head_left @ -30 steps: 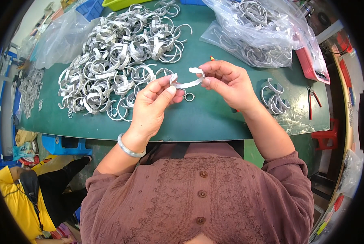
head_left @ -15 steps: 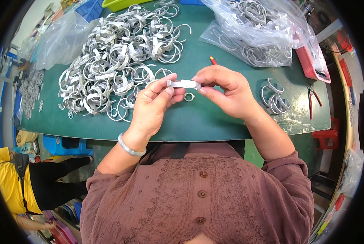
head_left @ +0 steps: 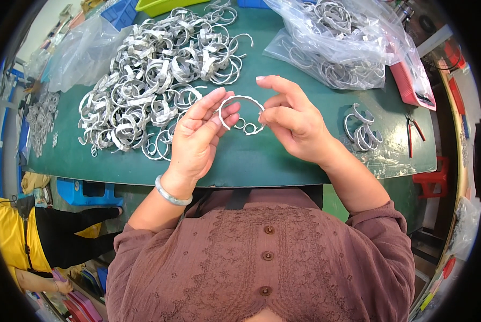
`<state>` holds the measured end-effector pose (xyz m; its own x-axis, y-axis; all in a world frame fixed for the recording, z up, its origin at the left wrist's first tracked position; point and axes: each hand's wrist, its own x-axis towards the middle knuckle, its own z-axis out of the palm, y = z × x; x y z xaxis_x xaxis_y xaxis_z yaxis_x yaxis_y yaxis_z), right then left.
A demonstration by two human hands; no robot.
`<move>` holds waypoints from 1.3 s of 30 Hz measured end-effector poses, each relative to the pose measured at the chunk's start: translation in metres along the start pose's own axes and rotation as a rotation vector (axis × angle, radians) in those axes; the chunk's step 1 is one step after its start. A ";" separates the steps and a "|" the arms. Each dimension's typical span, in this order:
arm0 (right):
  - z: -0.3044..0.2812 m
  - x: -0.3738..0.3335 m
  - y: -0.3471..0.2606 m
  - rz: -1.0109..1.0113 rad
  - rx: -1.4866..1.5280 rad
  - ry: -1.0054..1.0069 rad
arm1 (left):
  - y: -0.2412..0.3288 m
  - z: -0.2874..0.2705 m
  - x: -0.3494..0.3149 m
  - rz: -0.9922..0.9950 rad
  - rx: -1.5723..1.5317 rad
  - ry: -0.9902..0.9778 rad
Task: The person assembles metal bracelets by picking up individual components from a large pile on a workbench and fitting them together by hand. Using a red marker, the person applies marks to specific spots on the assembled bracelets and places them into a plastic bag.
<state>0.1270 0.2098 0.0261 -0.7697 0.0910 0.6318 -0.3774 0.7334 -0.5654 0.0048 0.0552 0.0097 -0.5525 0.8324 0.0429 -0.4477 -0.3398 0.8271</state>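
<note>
Between my hands I hold a silvery open cuff bracelet [head_left: 241,97], its broad curve up and its gap toward me. The thumb of my left hand [head_left: 198,134] presses its left end against the fingers. My right hand [head_left: 297,121] pinches its right side between thumb and bent fingers, with the index finger lifted away. Two small rings [head_left: 249,128] show on the table through the hoop. To the left lies a big heap of similar cuff bracelets [head_left: 160,70]; a few separate cuffs [head_left: 363,129] lie right of my right hand.
A green table [head_left: 283,166] bears everything. Clear plastic bags [head_left: 337,64] of cuffs lie at the back right, beside a pink basket [head_left: 409,86]. Red-handled pliers [head_left: 410,137] lie at the right edge. A person in yellow [head_left: 20,236] is at lower left, beside a blue stool [head_left: 87,192].
The bracelet has been turned from edge-on to showing its round opening. My right index finger has lifted, and the red-and-yellow pen behind that hand is now hidden. The person in yellow has shifted.
</note>
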 end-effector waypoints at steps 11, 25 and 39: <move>0.002 0.000 0.000 -0.044 -0.036 -0.001 | 0.000 -0.001 -0.002 0.027 0.031 -0.011; -0.004 0.006 -0.008 0.014 0.060 -0.030 | -0.005 -0.005 -0.003 -0.119 0.004 0.021; -0.125 0.072 0.023 0.094 -0.107 0.618 | -0.007 -0.004 -0.016 -0.232 0.252 -0.046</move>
<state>0.1274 0.3178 0.1244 -0.3458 0.5070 0.7895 -0.2448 0.7635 -0.5976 0.0143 0.0431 0.0009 -0.4209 0.8959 -0.1421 -0.3671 -0.0250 0.9298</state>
